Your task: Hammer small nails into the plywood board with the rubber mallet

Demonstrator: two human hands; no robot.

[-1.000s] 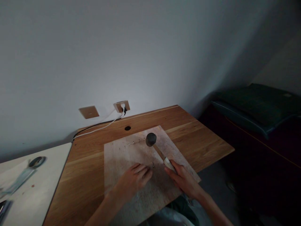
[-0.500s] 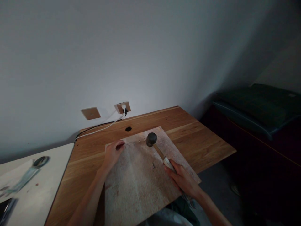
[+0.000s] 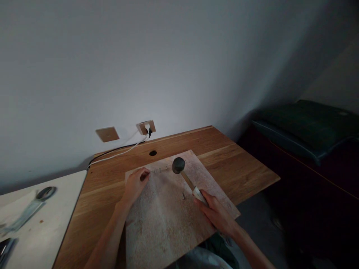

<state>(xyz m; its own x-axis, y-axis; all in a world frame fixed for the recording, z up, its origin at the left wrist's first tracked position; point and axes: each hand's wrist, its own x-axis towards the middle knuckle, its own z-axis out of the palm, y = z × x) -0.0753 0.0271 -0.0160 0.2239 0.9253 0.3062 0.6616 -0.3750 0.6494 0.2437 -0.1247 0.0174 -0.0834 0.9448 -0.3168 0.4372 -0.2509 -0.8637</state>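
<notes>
In my right hand (image 3: 214, 209) is a mallet (image 3: 178, 165) with a dark rounded head and a light handle; my fingers wrap around its pale grip. The head hangs over the far part of a worn, pale wooden board (image 3: 157, 224). My left hand (image 3: 137, 181) rests at the board's far left edge, thumb and forefinger pinched together. What sits between those fingertips is too small to make out. Just right of them, a few small nails (image 3: 166, 168) stand in a row along the far edge. A loose small metal piece, apparently a nail (image 3: 183, 195), lies mid-board.
The board lies on a brown wooden desk (image 3: 238, 164) against a wall. Cables (image 3: 120, 153) run from a wall socket (image 3: 147, 127) along its back. A white table (image 3: 53, 224) on the left bears a roll of tape (image 3: 46, 192) and a phone (image 3: 6, 249).
The mallet and my right hand have shifted slightly left. My left hand has edged a little right, still pinched at the board's far edge.
</notes>
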